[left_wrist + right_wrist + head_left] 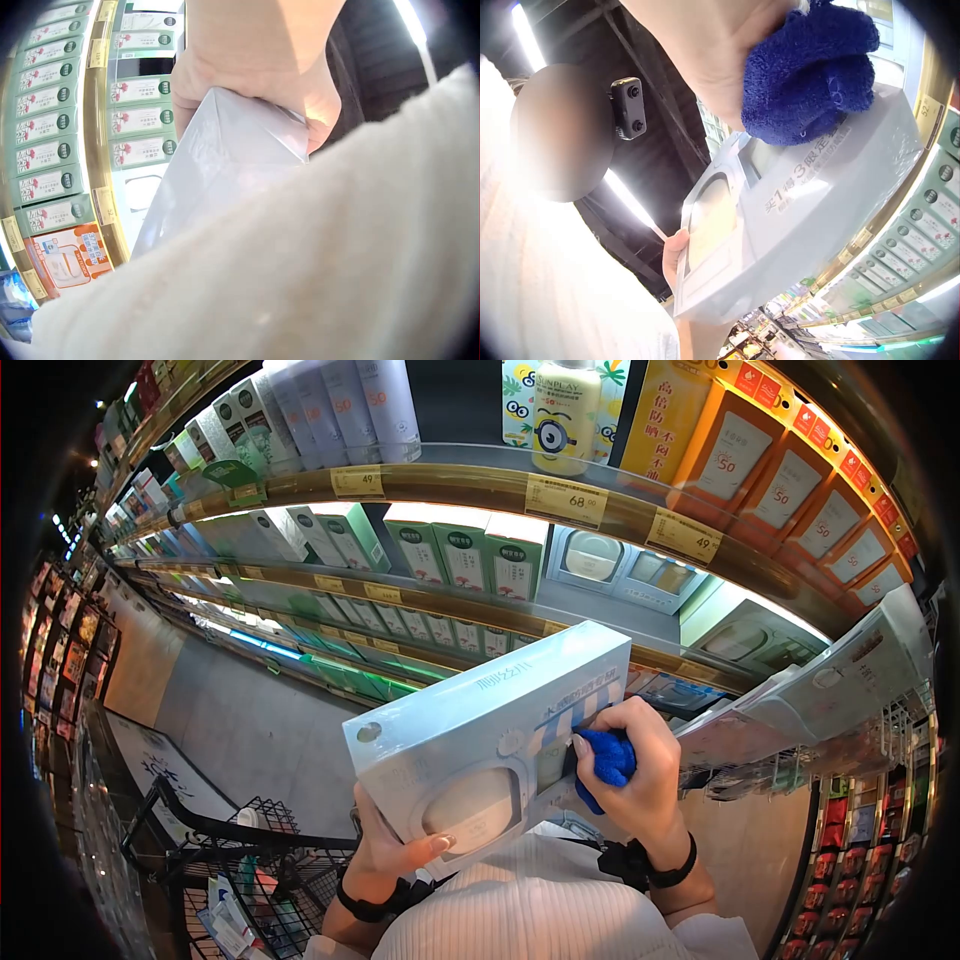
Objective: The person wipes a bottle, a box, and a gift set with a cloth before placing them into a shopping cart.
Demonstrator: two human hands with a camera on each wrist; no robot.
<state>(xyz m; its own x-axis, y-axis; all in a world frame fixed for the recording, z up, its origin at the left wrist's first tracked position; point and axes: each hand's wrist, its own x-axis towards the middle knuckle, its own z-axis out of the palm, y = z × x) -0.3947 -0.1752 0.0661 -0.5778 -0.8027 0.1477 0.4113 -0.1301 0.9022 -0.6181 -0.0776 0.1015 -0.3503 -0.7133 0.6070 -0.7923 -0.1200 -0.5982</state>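
A pale blue cosmetics gift box (480,700) with clear windows is held up in front of the chest, tilted. My left hand (390,840) grips its lower left end, thumb on the front face; in the left wrist view the hand (255,90) wraps a corner of the box (217,165). My right hand (640,770) clutches a bunched blue terry cloth (606,758) against the front near the striped print. The right wrist view shows the cloth (802,82) lying close over the box's windowed face (780,225).
Shelves of boxed skincare (470,555) with price tags (565,502) rise just ahead. A black wire shopping cart (250,850) stands at lower left. Hanging packets (820,690) jut out at right, above a rack of red packages (840,870).
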